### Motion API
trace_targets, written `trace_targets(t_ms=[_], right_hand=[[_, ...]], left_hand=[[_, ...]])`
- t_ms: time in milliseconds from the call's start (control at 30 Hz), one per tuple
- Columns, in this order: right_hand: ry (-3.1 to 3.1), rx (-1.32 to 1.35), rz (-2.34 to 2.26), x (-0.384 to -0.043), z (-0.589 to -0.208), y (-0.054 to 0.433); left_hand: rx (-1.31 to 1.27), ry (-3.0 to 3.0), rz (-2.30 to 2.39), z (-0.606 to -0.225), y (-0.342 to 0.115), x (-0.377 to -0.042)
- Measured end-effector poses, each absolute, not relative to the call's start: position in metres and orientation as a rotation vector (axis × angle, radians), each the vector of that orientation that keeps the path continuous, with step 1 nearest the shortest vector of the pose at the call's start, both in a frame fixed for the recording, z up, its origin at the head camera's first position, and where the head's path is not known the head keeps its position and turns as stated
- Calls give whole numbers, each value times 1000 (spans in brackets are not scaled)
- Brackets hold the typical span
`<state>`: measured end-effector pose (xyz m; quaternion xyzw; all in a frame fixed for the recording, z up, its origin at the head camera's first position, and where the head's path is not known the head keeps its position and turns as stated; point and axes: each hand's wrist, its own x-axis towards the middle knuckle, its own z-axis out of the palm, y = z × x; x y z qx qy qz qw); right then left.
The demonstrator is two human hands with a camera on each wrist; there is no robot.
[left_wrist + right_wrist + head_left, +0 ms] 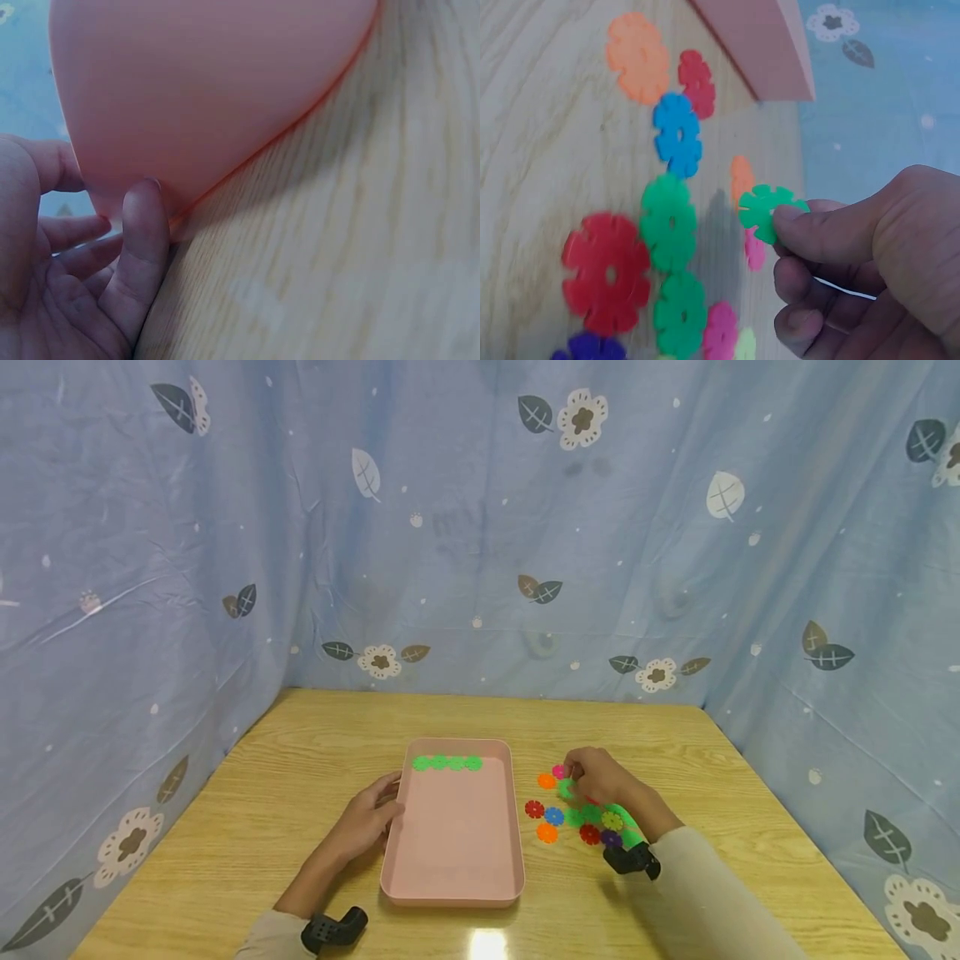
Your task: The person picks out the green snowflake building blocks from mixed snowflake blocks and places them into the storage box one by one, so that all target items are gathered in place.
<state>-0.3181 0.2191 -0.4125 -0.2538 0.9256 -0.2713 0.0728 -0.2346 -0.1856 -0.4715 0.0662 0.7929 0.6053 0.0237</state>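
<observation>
Four-in-a-row green flower-shaped discs point(439, 762) lie along the far end of a pink rectangular tray point(454, 835). At the tray's left side my left hand point(369, 817) grips the wall, its thumb at the rim and fingers point(144, 221) against the outside. My right hand point(855, 262) pinches a green notched plastic disc point(761, 211) between thumb and forefinger, above the loose discs right of the tray. Below it lie a red disc point(606, 274), a blue disc point(678, 135) and several others.
Orange discs point(547, 832) and a purple disc point(611, 839) lie among the loose pieces, some partly hidden by my right arm. Everything rests on a wood-grain table point(337, 727). A blue patterned curtain point(465, 527) hangs behind and along both sides.
</observation>
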Motion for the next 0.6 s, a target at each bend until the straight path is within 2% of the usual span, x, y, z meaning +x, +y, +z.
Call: trace_targets(t_ms=[600], right_hand=[[2786, -735, -1134, -328, -409, 174]], left_hand=[[219, 2519, 1841, -472, -184, -235]])
